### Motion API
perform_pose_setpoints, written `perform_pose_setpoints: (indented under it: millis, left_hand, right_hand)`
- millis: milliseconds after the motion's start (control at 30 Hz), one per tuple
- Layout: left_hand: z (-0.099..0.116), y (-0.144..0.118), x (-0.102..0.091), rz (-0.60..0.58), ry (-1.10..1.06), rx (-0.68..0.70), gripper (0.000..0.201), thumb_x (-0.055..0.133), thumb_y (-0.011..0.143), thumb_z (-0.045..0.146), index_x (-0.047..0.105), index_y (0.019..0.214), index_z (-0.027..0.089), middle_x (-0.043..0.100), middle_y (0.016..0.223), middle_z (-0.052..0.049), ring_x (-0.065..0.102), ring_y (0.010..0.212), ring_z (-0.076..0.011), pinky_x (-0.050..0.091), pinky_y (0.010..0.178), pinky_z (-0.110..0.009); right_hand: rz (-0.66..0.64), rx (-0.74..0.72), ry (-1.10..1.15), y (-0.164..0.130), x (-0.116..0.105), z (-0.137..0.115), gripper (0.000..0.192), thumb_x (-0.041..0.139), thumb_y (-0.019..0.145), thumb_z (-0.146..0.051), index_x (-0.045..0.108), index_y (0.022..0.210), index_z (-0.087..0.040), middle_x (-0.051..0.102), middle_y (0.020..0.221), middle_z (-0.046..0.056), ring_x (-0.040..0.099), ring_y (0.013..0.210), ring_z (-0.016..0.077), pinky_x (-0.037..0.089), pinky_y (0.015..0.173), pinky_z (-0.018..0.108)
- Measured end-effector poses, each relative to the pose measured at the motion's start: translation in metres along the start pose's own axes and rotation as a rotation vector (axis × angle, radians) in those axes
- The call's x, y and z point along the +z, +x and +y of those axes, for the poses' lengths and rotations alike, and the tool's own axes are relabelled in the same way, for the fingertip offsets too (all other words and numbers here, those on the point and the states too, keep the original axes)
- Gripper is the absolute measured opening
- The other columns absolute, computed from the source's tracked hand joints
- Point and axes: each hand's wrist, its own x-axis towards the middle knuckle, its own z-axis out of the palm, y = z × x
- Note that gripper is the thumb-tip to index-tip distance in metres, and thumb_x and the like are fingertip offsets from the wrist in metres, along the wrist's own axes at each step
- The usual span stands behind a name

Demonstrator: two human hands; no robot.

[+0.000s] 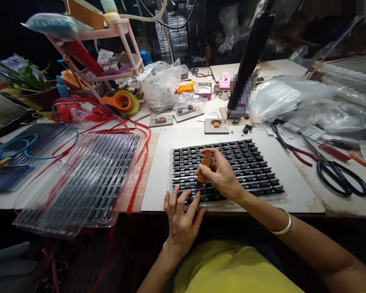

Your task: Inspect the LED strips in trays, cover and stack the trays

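Note:
A clear plastic tray (288,197) filled with rows of small black electronic parts (247,167) lies on a white board. My right hand (221,173) is closed around a flat tool with an orange-brown handle (205,166). Its dark end (199,185) points down at the parts in the front rows; whether it is a blade or a brush I cannot tell. At the tray's front left, my left hand (183,215) rests with its fingers spread over the nearest rows. The index fingertip is close to the tool's dark end.
Stacked clear trays (88,175) and red straps (140,175) lie left. Black-handled scissors (338,177) and red-handled pliers (301,156) lie right. A small fixture block (216,126) sits behind the tray, below a black upright arm (250,57). Plastic bags (293,95) crowd the back right.

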Motion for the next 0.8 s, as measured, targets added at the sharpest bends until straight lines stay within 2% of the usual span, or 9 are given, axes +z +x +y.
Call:
perform_pose_setpoints:
  millis: [100,300,600,800]
  left_hand:
    - [0.0,0.0,0.001,-0.003,-0.003,0.006,0.033,0.066,0.081,0.023,0.064,0.114,0.02,0.061,0.111,-0.01,0.042,0.125,-0.0319,0.026,0.108,-0.057]
    - [-0.001,0.0,0.001,0.014,-0.006,-0.002,0.031,0.065,0.081,0.025,0.065,0.112,0.022,0.063,0.107,-0.009,0.044,0.123,-0.0301,0.028,0.107,-0.055]
    - [-0.001,0.0,0.0,0.011,-0.017,-0.015,0.031,0.065,0.082,0.025,0.065,0.112,0.022,0.064,0.106,-0.009,0.046,0.122,-0.0297,0.029,0.107,-0.056]
    - [0.0,0.001,-0.001,-0.005,-0.024,-0.009,0.031,0.066,0.08,0.023,0.065,0.111,0.02,0.063,0.106,-0.01,0.045,0.122,-0.0306,0.028,0.106,-0.056]
  right_hand:
    - [-0.061,0.033,-0.076,0.006,0.001,0.002,0.033,0.056,0.086,-0.03,0.046,0.116,-0.021,0.063,0.073,-0.001,0.059,0.057,0.0114,0.045,0.048,0.022]
    - [-0.103,0.033,-0.146,0.009,0.005,0.011,0.048,0.059,0.085,-0.035,0.042,0.127,-0.021,0.059,0.062,-0.005,0.054,0.047,0.0099,0.042,0.042,0.021]
    - [-0.121,0.079,-0.093,0.01,0.005,0.012,0.048,0.062,0.082,-0.04,0.042,0.122,-0.021,0.057,0.061,-0.006,0.053,0.044,0.01,0.041,0.036,0.019]
    - [-0.152,0.112,-0.087,0.01,0.003,0.011,0.041,0.057,0.085,-0.036,0.041,0.12,-0.02,0.06,0.066,-0.004,0.053,0.045,0.009,0.041,0.037,0.018]
